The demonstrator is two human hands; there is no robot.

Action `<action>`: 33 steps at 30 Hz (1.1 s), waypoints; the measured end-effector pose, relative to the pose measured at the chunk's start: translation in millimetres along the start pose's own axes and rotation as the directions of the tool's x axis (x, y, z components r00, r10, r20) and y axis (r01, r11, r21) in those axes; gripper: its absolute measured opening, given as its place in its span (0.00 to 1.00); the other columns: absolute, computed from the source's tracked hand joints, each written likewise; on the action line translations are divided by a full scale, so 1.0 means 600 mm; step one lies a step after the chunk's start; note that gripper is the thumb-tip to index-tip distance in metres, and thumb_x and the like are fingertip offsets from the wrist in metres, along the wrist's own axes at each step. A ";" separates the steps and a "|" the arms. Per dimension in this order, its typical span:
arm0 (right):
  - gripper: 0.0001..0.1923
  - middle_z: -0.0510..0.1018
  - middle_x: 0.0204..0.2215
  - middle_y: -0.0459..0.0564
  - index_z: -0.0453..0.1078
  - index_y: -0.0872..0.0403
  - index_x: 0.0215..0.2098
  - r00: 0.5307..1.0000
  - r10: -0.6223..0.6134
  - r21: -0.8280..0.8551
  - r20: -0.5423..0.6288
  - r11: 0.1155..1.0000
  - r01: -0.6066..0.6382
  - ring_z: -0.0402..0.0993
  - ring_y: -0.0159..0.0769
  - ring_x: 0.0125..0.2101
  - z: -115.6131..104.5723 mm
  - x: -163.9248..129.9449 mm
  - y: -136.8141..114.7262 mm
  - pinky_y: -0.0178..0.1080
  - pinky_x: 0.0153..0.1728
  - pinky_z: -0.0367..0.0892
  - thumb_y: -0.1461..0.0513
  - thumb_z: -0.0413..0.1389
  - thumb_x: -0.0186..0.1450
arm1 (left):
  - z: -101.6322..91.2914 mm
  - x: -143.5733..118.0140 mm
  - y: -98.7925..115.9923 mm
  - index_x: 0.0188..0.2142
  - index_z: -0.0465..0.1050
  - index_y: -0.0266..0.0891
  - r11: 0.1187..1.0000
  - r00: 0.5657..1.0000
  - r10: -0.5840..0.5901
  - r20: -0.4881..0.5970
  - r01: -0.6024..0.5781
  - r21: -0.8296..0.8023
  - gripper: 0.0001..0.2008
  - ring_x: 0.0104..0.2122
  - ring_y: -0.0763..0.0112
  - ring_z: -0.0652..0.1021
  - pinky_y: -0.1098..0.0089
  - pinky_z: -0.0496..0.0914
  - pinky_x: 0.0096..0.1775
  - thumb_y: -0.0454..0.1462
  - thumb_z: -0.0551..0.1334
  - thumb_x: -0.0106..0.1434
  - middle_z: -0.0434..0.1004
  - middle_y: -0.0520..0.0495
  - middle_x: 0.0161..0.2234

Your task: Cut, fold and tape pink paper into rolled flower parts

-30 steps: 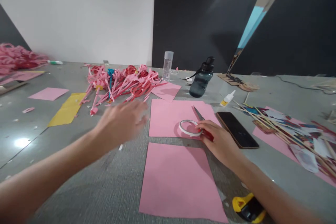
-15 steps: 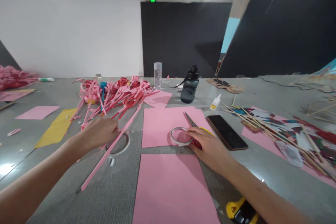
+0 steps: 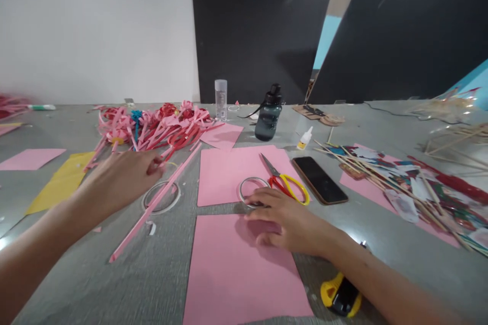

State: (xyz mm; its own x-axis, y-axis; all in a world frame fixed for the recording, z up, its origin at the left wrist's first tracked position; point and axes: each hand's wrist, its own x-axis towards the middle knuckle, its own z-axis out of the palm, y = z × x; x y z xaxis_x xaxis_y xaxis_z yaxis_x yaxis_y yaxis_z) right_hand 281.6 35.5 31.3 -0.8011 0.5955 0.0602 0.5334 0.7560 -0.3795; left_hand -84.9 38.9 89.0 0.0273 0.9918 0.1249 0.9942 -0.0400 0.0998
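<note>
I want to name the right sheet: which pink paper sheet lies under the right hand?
The nearest pink sheet, closest to the camera: the right hand rests on its far edge. The sheet beyond it carries the scissors.

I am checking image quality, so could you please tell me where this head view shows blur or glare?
Head view: the left hand is slightly motion-blurred; the heap of pink paper strips at the far left edge smears; glare patches shine on the grey table.

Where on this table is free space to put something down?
Bare table lies left of the near pink sheet, below the pink strip. Another bare patch lies between the phone and the yellow cutter. Crowded: the paper flower pile behind the left hand, and the stick pile far right.
</note>
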 end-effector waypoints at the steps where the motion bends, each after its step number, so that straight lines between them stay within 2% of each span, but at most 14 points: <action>1: 0.23 0.72 0.61 0.49 0.77 0.45 0.53 1.000 0.018 0.004 0.011 1.000 -0.018 0.65 0.46 0.61 0.001 0.001 0.000 0.50 0.63 0.61 0.54 0.68 0.60 | -0.001 -0.012 0.017 0.39 0.75 0.41 1.000 1.000 0.027 -0.011 -0.027 -0.011 0.12 0.27 0.64 0.75 0.66 0.62 0.34 0.44 0.56 0.67 0.75 0.51 0.25; 3: 0.22 0.71 0.61 0.49 0.76 0.44 0.54 0.999 0.050 -0.008 0.010 0.999 -0.050 0.64 0.47 0.62 0.004 0.002 0.004 0.51 0.63 0.61 0.54 0.67 0.61 | 0.006 -0.043 0.056 0.46 0.74 0.45 0.977 0.992 0.112 -0.054 -0.120 -0.176 0.13 0.26 0.67 0.75 0.69 0.61 0.30 0.45 0.58 0.66 0.77 0.52 0.27; 4: 0.21 0.72 0.61 0.49 0.76 0.43 0.54 0.998 0.057 -0.018 0.003 0.998 -0.057 0.64 0.47 0.62 0.007 0.003 0.006 0.52 0.63 0.61 0.55 0.66 0.62 | 0.014 -0.062 0.077 0.48 0.73 0.45 0.952 0.984 0.174 -0.032 -0.177 -0.252 0.13 0.25 0.69 0.75 0.69 0.62 0.29 0.45 0.59 0.66 0.77 0.52 0.27; 8: 0.21 0.72 0.61 0.50 0.75 0.45 0.55 0.999 0.037 -0.032 -0.023 0.999 -0.038 0.65 0.48 0.62 0.015 0.003 0.018 0.53 0.63 0.61 0.55 0.65 0.64 | 0.061 -0.128 0.140 0.40 0.72 0.44 0.847 0.903 0.422 0.078 -0.363 -0.388 0.06 0.22 0.71 0.73 0.70 0.59 0.25 0.39 0.57 0.68 0.75 0.54 0.25; 10: 0.23 0.71 0.62 0.50 0.74 0.45 0.57 0.999 0.035 -0.029 -0.028 0.999 -0.036 0.64 0.49 0.62 0.017 0.001 0.021 0.54 0.63 0.61 0.53 0.64 0.64 | 0.088 -0.150 0.155 0.38 0.70 0.43 0.802 0.849 0.521 0.083 -0.455 -0.387 0.04 0.23 0.70 0.74 0.69 0.60 0.26 0.36 0.56 0.68 0.76 0.52 0.27; 12: 0.23 0.71 0.62 0.50 0.74 0.45 0.57 0.999 0.043 -0.034 -0.029 0.998 -0.044 0.64 0.50 0.62 0.017 -0.001 0.023 0.54 0.63 0.61 0.52 0.63 0.65 | 0.111 -0.162 0.159 0.42 0.68 0.42 0.748 0.803 0.595 0.027 -0.541 -0.385 0.05 0.27 0.67 0.77 0.68 0.61 0.28 0.34 0.56 0.68 0.78 0.51 0.31; 14: 0.24 0.71 0.62 0.51 0.74 0.46 0.57 0.998 0.050 -0.042 -0.023 0.998 -0.051 0.64 0.50 0.62 0.017 -0.002 0.023 0.53 0.63 0.61 0.51 0.63 0.64 | 0.126 -0.167 0.158 0.44 0.65 0.42 0.729 0.792 0.610 -0.011 -0.566 -0.385 0.06 0.27 0.66 0.77 0.68 0.62 0.28 0.33 0.56 0.67 0.78 0.50 0.32; 16: 0.26 0.71 0.62 0.53 0.74 0.48 0.57 0.999 0.046 -0.052 -0.011 0.998 -0.046 0.64 0.53 0.62 0.018 -0.001 0.024 0.55 0.62 0.61 0.48 0.64 0.63 | 0.130 -0.165 0.154 0.43 0.63 0.42 0.738 0.820 0.572 -0.009 -0.520 -0.430 0.06 0.24 0.69 0.75 0.69 0.60 0.26 0.34 0.57 0.67 0.75 0.53 0.28; 19: 0.26 0.71 0.60 0.54 0.75 0.49 0.54 0.998 0.057 -0.077 -0.026 0.995 -0.059 0.66 0.54 0.60 0.020 0.001 0.023 0.57 0.59 0.63 0.47 0.65 0.61 | 0.129 -0.158 0.149 0.45 0.59 0.44 0.743 0.893 0.446 0.057 -0.333 -0.581 0.09 0.20 0.74 0.69 0.72 0.57 0.24 0.34 0.58 0.66 0.69 0.59 0.24; 22: 0.20 0.73 0.58 0.54 0.75 0.49 0.49 0.996 0.079 -0.080 -0.044 0.993 -0.082 0.68 0.52 0.58 0.020 0.004 0.018 0.55 0.57 0.66 0.53 0.66 0.60 | 0.132 -0.149 0.143 0.52 0.56 0.45 0.664 0.931 0.356 0.076 -0.195 -0.722 0.17 0.20 0.76 0.66 0.73 0.56 0.25 0.33 0.58 0.66 0.66 0.61 0.23; 24: 0.16 0.73 0.57 0.53 0.75 0.48 0.46 0.995 0.086 -0.065 -0.047 0.994 -0.089 0.69 0.51 0.57 0.019 0.005 0.012 0.55 0.56 0.67 0.56 0.66 0.61 | 0.139 -0.142 0.139 0.56 0.56 0.46 0.575 0.940 0.334 0.068 -0.146 -0.805 0.20 0.22 0.75 0.65 0.72 0.56 0.26 0.34 0.57 0.67 0.65 0.60 0.24; 28: 0.15 0.71 0.58 0.53 0.74 0.49 0.45 0.994 0.099 -0.021 -0.041 0.995 -0.100 0.68 0.52 0.58 0.016 0.003 0.004 0.55 0.56 0.67 0.54 0.65 0.62 | 0.151 -0.129 0.135 0.55 0.60 0.45 0.432 0.944 0.296 0.148 0.006 -0.902 0.14 0.23 0.75 0.63 0.73 0.57 0.26 0.37 0.55 0.70 0.61 0.58 0.24; 30: 0.16 0.71 0.58 0.53 0.74 0.49 0.45 0.994 0.106 -0.011 -0.032 0.994 -0.107 0.68 0.52 0.59 0.016 0.002 0.003 0.55 0.57 0.66 0.52 0.65 0.62 | 0.153 -0.125 0.135 0.53 0.62 0.45 0.397 0.943 0.279 0.180 0.057 -0.916 0.12 0.23 0.76 0.63 0.74 0.57 0.25 0.39 0.55 0.71 0.60 0.58 0.25; 33: 0.16 0.71 0.58 0.53 0.74 0.48 0.46 0.993 0.113 -0.007 -0.028 0.994 -0.114 0.66 0.52 0.59 0.017 0.002 0.005 0.55 0.57 0.65 0.51 0.64 0.62 | 0.152 -0.124 0.135 0.51 0.63 0.45 0.382 0.943 0.278 0.183 0.066 -0.922 0.10 0.24 0.76 0.64 0.75 0.58 0.25 0.39 0.56 0.71 0.61 0.58 0.25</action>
State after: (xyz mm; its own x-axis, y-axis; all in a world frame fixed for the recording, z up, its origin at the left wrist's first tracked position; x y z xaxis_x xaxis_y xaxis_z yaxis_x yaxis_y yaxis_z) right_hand 279.4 36.1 21.0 -0.7277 0.6846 0.0423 0.6227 0.6852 -0.3777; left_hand 3.3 -27.1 -2.6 0.3211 0.9464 -0.0347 0.2855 -0.0618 0.9564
